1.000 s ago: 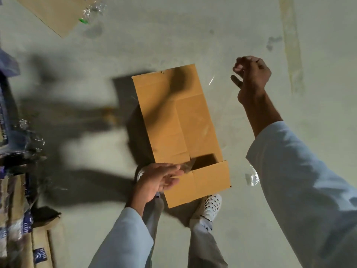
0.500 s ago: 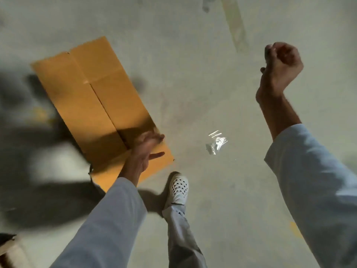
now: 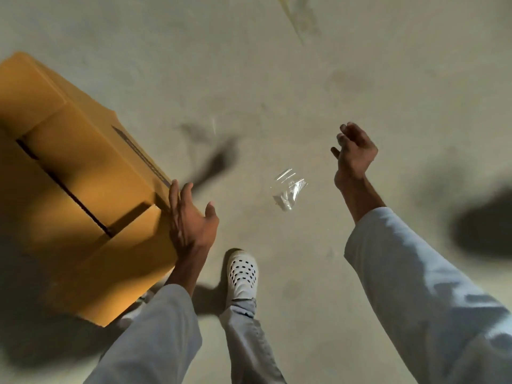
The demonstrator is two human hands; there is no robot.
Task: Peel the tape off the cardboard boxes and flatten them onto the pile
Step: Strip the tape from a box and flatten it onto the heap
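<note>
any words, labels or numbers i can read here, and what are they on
None can be read.
cardboard box: a dark strip along its upper edge beside the left hand may be print, but it is too blurred to read.
crumpled clear tape on the floor: no print visible.
white perforated shoe: no logo visible.

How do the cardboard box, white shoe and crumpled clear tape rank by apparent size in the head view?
1. cardboard box, though partly cut off
2. white shoe
3. crumpled clear tape
The last two look close; ranking unsure.
</note>
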